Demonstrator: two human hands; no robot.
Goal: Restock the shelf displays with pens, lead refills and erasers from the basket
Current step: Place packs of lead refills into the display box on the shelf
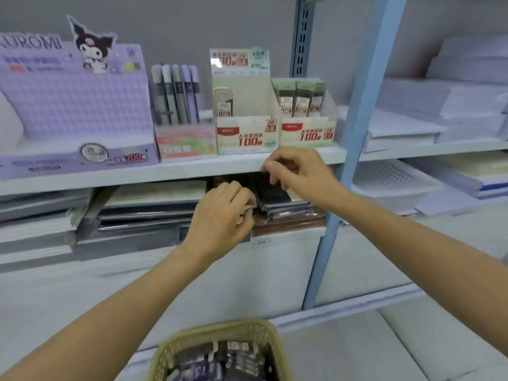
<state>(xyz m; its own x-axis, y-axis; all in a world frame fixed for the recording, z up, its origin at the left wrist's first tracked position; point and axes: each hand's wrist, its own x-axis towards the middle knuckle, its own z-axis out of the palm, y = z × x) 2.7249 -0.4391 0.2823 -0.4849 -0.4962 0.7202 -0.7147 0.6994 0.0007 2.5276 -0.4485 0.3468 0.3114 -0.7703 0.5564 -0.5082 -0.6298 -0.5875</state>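
Reaches both arms forward, just under the shelf (pixel 137 174) edge. Grips the dark packs (pixel 272 192) with the curled left hand (pixel 220 218). Pinches their tops with the curled right hand (pixel 298 170). Stands over the basket (pixel 220 329), with more packs inside.

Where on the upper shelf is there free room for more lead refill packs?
The middle refill box is mostly bare: packs stand only at its left wall, and the rest toward its right wall is free. The right refill box is crowded. A narrow bare strip of shelf runs before the boxes.
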